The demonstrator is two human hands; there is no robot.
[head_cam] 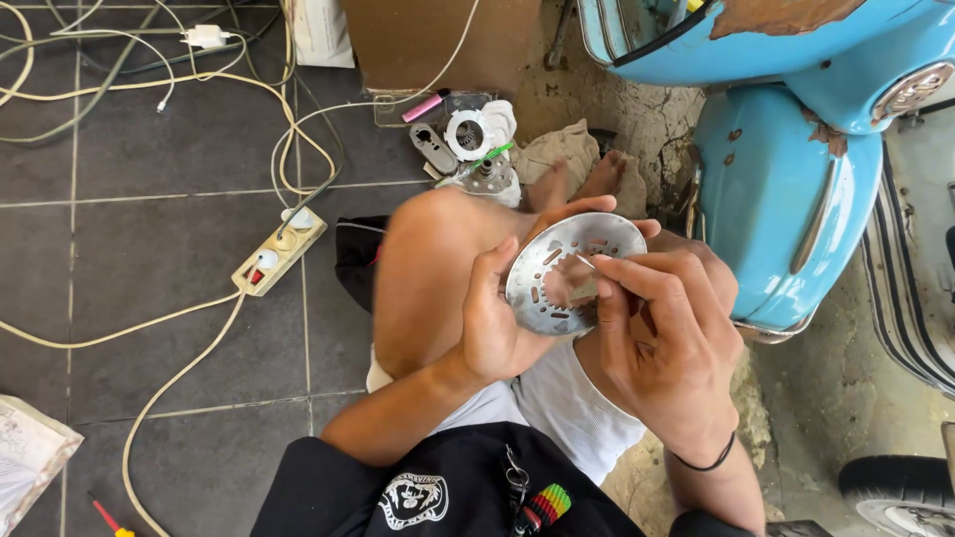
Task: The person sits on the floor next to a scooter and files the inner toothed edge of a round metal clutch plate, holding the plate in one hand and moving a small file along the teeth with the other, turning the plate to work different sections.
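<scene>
A metal disc [569, 270] sits centre frame above the knee, gripped at its nine-o'clock edge by the left hand [494, 323]. The right hand [665, 338], at four o'clock, pinches a thin pick [586, 263] against it. A power strip [280, 251] lies at nine o'clock.

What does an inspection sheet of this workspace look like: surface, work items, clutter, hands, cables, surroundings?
Surface: dark tiled floor, grout lines visible.
Work items: round perforated metal disc with a toothed centre hole; thin pale sliver at its face.
Clutter: white and metal parts, pink pen-like item, red-handled screwdriver, paper.
Hands: left hand grips the disc's edge; right hand pinches the sliver.
Cables: cream power strip, loose cream and white leads.
Surroundings: rusted light-blue scooter, bare concrete.
</scene>
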